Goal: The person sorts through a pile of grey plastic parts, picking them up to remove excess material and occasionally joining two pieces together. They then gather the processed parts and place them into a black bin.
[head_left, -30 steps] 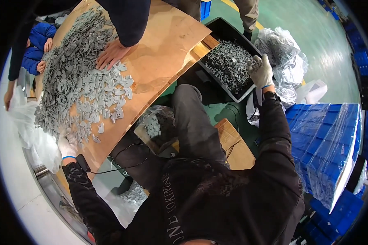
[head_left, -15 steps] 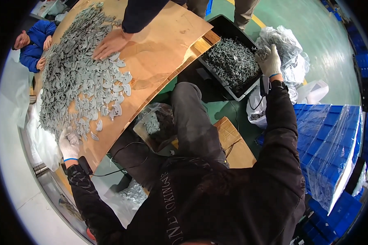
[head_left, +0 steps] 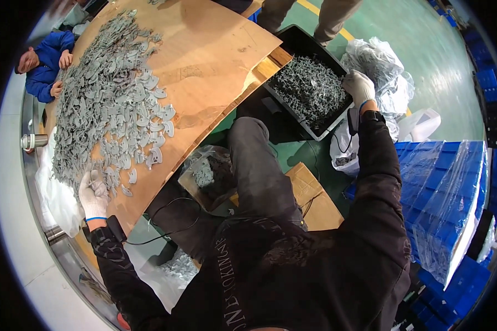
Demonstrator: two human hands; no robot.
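Note:
My left hand, in a white knit glove, rests at the near end of a wide pile of flat grey curved plastic pieces on a brown board-topped table. Its fingers are curled together; whatever is between them is too small to make out. Out to the right, my gloved right hand is at the right rim of a black bin. Thin grey plastic scraps fill this bin. The right fingers are bent and closed, and their tips hide anything they hold.
A person in blue sits at the table's far left; another stands behind the bin. Clear plastic bags lie right of it. Film-wrapped blue crates stand at my right. Between my legs sits a lined box of grey pieces.
The other person's bare hand has left the pile and pulled back toward the top edge. My right hand has turned inward over the bin's rim, fingers curling. My left hand stays by the pile.

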